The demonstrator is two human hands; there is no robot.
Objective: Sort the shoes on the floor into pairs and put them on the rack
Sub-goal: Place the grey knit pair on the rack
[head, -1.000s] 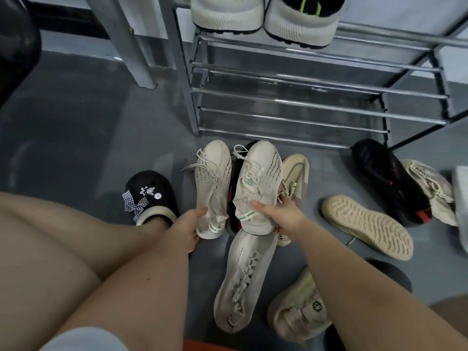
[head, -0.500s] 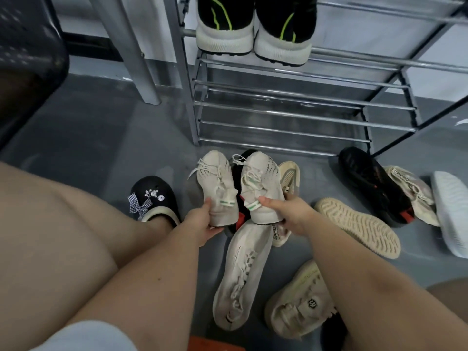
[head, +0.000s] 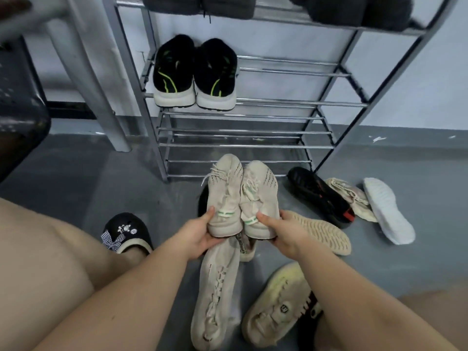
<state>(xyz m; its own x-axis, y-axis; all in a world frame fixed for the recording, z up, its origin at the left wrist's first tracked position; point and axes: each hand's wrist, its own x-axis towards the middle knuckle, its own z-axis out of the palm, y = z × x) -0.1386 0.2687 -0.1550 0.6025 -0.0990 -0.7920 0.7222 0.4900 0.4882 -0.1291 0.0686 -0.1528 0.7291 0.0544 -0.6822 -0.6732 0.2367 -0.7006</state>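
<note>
Head view: left hand (head: pixel 200 234) gripped the heel of one beige knit sneaker with a green heel stripe (head: pixel 224 196), thumb on top; right hand (head: pixel 281 230) gripped the heel of its matching beige knit sneaker (head: pixel 260 198) likewise. The two shoes were held side by side and touching, clear of the floor, long axes pointing away from the person toward the silver metal tube shoe rack (head: pixel 243 146) straight ahead. Toes lay just short of the lowest rungs; both hands about equally near. Pair of black sneakers with lime stripes (head: pixel 195 74) sat on a middle shelf. Judged next: push pair forward, toes first, onto a free shelf. More loose shoes remained, among them a long beige laced sneaker (head: pixel 215 300) below the hands and a black shoe with red heel tab (head: pixel 319 193).
</note>
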